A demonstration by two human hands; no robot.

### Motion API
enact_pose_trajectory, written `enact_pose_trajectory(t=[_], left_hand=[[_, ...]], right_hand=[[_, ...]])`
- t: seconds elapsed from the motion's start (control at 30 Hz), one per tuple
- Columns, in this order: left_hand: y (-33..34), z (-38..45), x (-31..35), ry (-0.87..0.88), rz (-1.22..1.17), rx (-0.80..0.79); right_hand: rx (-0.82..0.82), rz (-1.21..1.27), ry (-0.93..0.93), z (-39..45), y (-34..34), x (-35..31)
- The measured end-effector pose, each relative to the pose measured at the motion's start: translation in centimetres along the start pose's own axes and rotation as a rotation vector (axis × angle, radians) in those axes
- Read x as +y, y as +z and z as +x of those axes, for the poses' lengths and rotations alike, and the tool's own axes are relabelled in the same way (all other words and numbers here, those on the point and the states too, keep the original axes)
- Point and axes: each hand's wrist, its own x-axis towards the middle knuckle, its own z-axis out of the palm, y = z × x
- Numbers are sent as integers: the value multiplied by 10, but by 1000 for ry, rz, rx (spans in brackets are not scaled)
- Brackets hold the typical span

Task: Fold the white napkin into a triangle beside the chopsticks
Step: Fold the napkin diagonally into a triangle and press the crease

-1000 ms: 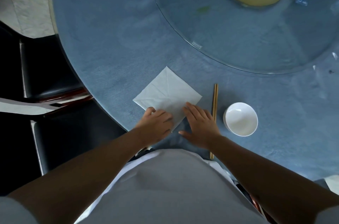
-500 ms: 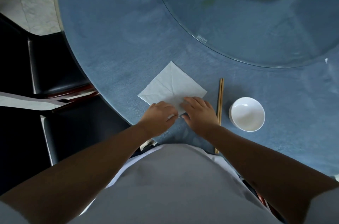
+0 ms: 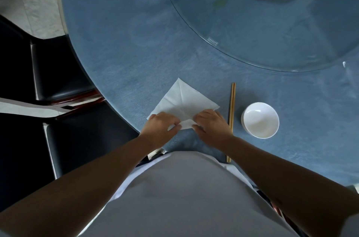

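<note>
Where hands (image 3: 161, 126) pinch napkin (image 3: 182, 101), chopsticks (image 3: 232, 104) beside.

One white napkin (image 3: 183, 101) lies on a single round blue worktop (image 3: 120, 46), beside one pair of wooden chopsticks (image 3: 232, 104) and one white bowl (image 3: 260, 120). Two hands, left (image 3: 160, 126) and right (image 3: 211, 125), meet at the napkin. One glass turntable (image 3: 272, 29) sits beyond; two dark chairs (image 3: 58, 73) stand alongside.

Dim bluish light, wide-angle edge distortion
</note>
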Motion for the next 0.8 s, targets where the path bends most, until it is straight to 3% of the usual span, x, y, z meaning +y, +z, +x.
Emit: enact_pose_trajectory(t=[0.23,0.43,0.8], left_hand=[[0,9,23,-85,-130,-114],[1,29,28,-313,-297,-42],[-22,75,11,-287,-325,33]], right_hand=[[-48,-18,-19,-7,-3,-1],[-53,-18,30,-6,-3,1],[14,41,177,15,-16,20]])
